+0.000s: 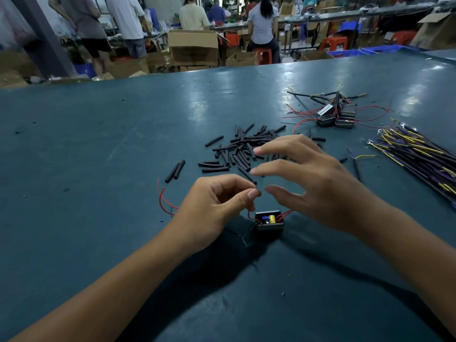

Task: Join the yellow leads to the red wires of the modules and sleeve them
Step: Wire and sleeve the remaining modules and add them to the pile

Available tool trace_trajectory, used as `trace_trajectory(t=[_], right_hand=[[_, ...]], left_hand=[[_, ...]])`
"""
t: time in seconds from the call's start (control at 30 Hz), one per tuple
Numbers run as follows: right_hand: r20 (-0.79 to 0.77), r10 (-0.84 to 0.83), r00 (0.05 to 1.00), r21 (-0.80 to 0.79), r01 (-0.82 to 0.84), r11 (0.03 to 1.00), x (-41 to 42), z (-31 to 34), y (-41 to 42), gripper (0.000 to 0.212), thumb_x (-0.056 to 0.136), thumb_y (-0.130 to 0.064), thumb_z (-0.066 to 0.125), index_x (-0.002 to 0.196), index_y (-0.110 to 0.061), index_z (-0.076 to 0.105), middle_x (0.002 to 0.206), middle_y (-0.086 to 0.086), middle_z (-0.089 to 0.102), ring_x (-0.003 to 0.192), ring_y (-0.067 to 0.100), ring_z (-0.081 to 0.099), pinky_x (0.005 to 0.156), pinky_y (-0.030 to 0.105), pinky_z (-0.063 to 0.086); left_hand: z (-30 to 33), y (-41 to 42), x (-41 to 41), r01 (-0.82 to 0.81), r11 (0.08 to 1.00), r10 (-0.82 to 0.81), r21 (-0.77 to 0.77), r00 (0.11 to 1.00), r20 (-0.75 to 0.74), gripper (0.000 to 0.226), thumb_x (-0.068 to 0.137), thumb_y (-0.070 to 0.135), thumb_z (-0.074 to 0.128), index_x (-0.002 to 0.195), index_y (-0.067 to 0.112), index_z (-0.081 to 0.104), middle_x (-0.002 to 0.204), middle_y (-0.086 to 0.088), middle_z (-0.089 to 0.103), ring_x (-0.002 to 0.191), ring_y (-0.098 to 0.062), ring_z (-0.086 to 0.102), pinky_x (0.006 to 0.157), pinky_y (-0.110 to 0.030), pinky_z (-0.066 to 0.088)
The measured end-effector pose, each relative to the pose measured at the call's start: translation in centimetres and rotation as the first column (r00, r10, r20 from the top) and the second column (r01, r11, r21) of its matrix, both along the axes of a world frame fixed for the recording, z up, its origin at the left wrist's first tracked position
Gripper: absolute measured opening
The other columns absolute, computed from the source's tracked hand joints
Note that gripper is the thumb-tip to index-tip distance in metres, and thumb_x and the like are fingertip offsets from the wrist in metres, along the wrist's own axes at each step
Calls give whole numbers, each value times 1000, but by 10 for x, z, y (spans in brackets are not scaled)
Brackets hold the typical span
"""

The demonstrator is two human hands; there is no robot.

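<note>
Head view: left hand pinched a thin red wire between thumb and forefinger, just above a small black module sitting on the green table. Right hand hovered beside it, fingers spread wide, holding nothing. More red wire looped out left of the left hand. Pile of black sleeves lay behind both hands. Heap of other modules sat far right, and a bundle of yellow leads lay at the right edge.
</note>
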State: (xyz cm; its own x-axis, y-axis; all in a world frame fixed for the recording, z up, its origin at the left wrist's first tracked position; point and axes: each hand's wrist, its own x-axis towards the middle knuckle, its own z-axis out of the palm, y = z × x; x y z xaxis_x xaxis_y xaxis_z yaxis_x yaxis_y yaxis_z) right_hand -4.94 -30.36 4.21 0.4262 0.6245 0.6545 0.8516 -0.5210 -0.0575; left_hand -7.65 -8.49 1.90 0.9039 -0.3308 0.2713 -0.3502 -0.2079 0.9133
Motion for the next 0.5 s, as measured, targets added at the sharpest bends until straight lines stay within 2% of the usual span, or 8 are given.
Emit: trace_trajectory(t=[0.1,0.23,0.4,0.43,0.5], right_hand=[[-9,-4,1000,-16,4,1000,1,0,-1,21,90,-19,69,109,-9,73,127,11,62,119,31,55,102,44,45],[-50,27,998,-42,-29,999,0,2,-1,28,91,-22,69,118,-13,71,135,9,58,129,30,49,107,44,42],[11,21,1000,-70,-20,997,0,2,-2,11,92,-21,69,96,-12,74,127,9,63,124,31,53,103,46,44],[23,17,1000,-63,-16,998,0,2,-3,10,92,-20,69,92,-11,74,122,9,65,121,31,55,101,46,45],[40,20,999,-51,-18,999,1,2,-4,8,92,-17,70,88,-9,72,113,8,67,113,32,59,97,46,47]], left_hand=[[0,1,0,2,1000,-2,-4,1000,2,17,89,28,68,94,13,74,73,7,71,66,3,62,64,-9,45],[-1,1,1,20,1000,-20,-21,1000,-6,17,87,27,69,94,11,74,74,6,72,69,0,63,67,-12,47],[-1,1,0,15,1000,-15,5,1000,-9,16,88,31,70,93,16,74,76,4,73,71,-3,65,68,-15,49],[-2,1,0,14,1000,-14,8,1000,-11,15,88,31,72,93,17,74,78,3,74,73,-6,67,67,-19,50],[-4,2,0,18,1000,-18,22,1000,-20,11,88,30,74,94,20,74,83,1,75,77,-14,70,70,-36,55]])
